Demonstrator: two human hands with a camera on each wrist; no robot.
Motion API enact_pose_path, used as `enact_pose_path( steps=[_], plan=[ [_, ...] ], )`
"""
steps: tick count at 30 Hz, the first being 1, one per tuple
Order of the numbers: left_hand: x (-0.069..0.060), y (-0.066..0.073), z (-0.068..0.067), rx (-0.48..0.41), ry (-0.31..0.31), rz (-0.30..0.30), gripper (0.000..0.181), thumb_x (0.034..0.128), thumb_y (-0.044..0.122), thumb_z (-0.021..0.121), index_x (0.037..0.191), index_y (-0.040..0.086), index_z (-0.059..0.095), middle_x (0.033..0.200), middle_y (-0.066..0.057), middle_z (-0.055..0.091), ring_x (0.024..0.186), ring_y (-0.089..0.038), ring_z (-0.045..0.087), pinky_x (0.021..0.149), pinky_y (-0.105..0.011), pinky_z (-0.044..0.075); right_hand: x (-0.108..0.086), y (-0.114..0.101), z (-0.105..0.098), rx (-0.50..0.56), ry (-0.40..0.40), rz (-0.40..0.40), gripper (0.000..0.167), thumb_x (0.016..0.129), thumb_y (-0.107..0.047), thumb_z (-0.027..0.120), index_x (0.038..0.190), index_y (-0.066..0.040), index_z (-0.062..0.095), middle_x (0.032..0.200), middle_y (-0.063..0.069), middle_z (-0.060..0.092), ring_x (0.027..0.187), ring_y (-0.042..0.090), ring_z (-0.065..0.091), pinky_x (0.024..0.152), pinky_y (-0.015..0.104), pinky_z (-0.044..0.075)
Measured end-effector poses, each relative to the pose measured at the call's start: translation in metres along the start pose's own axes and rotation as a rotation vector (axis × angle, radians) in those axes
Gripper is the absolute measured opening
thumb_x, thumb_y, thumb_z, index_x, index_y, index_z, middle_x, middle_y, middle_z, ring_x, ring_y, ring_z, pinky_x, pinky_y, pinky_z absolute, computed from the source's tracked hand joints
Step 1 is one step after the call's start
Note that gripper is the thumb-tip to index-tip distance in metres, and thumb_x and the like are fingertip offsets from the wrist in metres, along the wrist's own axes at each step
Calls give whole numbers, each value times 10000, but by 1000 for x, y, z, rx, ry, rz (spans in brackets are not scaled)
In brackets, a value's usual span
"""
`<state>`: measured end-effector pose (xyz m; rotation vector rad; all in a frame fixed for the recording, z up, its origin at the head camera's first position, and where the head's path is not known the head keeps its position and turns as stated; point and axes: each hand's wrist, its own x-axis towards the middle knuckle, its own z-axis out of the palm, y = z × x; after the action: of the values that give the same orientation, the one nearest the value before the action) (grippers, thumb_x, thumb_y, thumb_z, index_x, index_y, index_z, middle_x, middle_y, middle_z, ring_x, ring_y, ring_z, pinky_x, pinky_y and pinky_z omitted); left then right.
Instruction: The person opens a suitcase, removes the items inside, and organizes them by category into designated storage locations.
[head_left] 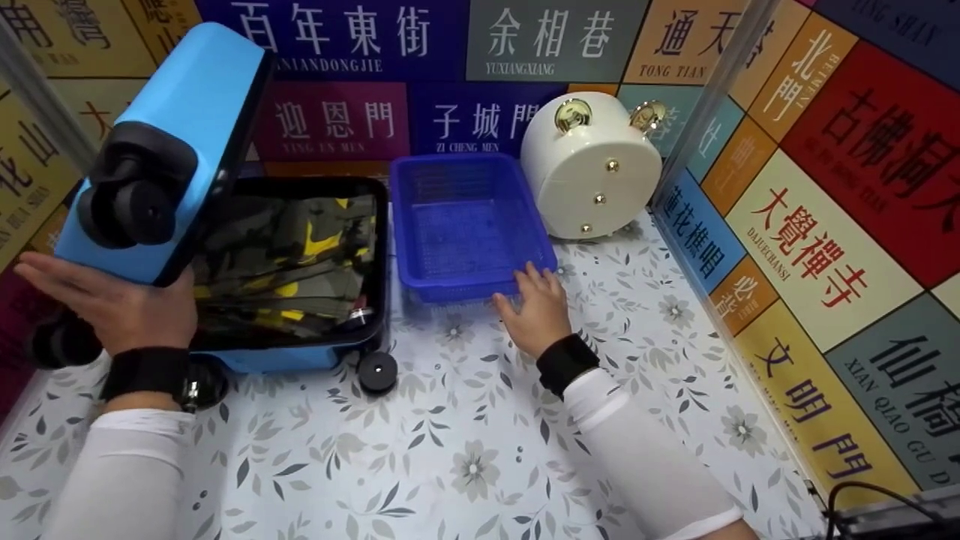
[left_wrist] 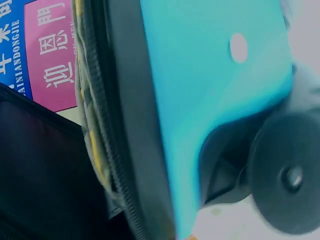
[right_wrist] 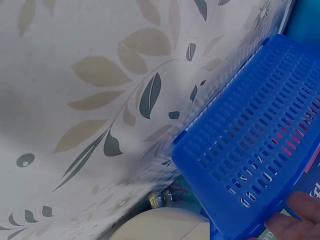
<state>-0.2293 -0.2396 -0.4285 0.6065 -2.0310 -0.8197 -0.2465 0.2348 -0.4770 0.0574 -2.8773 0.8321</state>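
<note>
At the left of the head view a small blue suitcase lies opened, its tilted lid point(head_left: 199, 82) raised with black wheels point(head_left: 142, 210) facing me. My left hand point(head_left: 146, 307) supports the lid's lower edge, fingers straight along its underside. Folded camouflage cloth point(head_left: 322, 240) in grey, black and yellow fills the suitcase's lower half. The left wrist view has the blue shell point(left_wrist: 200, 65) close up beside a dark zipped edge. A blue plastic basket point(head_left: 480, 289) stands right of the suitcase. My right hand point(head_left: 536, 311) touches its front right corner with loose fingers, and nothing is visible in its grasp.
A round white case point(head_left: 592, 180) with gold studs and gold ear-like knobs stands behind the basket's right side. The tabletop point(head_left: 420, 465) has a leaf and flower pattern. Walls with Chinese lettering point(head_left: 810, 247) close off the back and sides. A black cable point(head_left: 862, 487) lies at lower right.
</note>
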Motion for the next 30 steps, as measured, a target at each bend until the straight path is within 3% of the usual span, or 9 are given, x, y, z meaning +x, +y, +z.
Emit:
enact_pose_path(
  steps=[2, 5, 10, 15, 18, 21, 24, 30],
  plan=[
    [0, -3, -1, -5, -8, -23, 1261, 903, 804, 539, 1655, -71, 30, 1765, -226, 1, 1316, -477, 561, 912, -622, 483, 0, 0, 0, 4, 0, 3, 693, 1046, -489, 580, 1558, -31, 485, 1709, 176, 316, 1605, 446, 205, 1311, 605, 115],
    [2, -7, -5, 0, -48, -81, 1248, 913, 795, 514, 1658, -54, -14, 1768, -213, -59, 1145, -540, 615, 892, -614, 468, -1, 1, 1, 0, 4, -2, 687, 1046, -482, 580, 1554, -28, 491, 1705, 182, 324, 1603, 446, 210, 1311, 604, 118],
    [12, -9, -11, 17, -148, -232, 1252, 891, 812, 507, 1680, 54, -102, 1780, -113, -121, 1243, -504, 588, 977, -602, 455, -2, 2, 1, 3, 34, -21, 664, 1043, -446, 595, 1526, 3, 520, 1684, 209, 360, 1590, 460, 240, 1308, 597, 139],
    [16, -9, -21, 1, -223, -414, 1132, 937, 758, 486, 1690, 206, -154, 1786, 1, 100, 1394, -426, 504, 1174, -546, 390, -3, 3, 2, 12, 38, -23, 661, 1045, -443, 597, 1526, 4, 520, 1682, 212, 360, 1589, 468, 236, 1304, 614, 138],
    [16, -11, -26, -23, -272, -506, 1021, 1007, 653, 463, 1673, 270, -209, 1755, -27, 227, 1513, -345, 424, 1258, -514, 333, -4, 4, 2, 15, 34, -19, 664, 1047, -450, 594, 1532, -4, 514, 1687, 206, 353, 1591, 467, 230, 1301, 625, 138],
    [18, -18, -27, -20, -316, -556, 922, 1057, 563, 418, 1666, 292, -220, 1740, -53, 261, 1551, -297, 372, 1281, -471, 309, -4, 4, 2, 22, 33, -6, 670, 1044, -463, 596, 1540, -21, 509, 1696, 194, 340, 1597, 457, 218, 1299, 632, 136],
    [25, -27, -26, 1, -351, -577, 860, 1080, 484, 375, 1674, 234, -195, 1731, -78, 278, 1564, -286, 341, 1291, -438, 293, -5, 6, 1, 38, 30, 10, 675, 1042, -468, 599, 1547, -31, 500, 1708, 180, 318, 1606, 447, 195, 1296, 644, 121],
    [44, -47, -30, 59, -475, -637, 854, 1041, 272, 316, 1638, 103, -272, 1695, -143, 303, 1537, -315, 339, 1274, -416, 302, -6, 9, 3, 43, 30, 23, 664, 1046, -458, 600, 1548, -37, 499, 1713, 172, 310, 1607, 446, 191, 1289, 657, 134]
  ],
)
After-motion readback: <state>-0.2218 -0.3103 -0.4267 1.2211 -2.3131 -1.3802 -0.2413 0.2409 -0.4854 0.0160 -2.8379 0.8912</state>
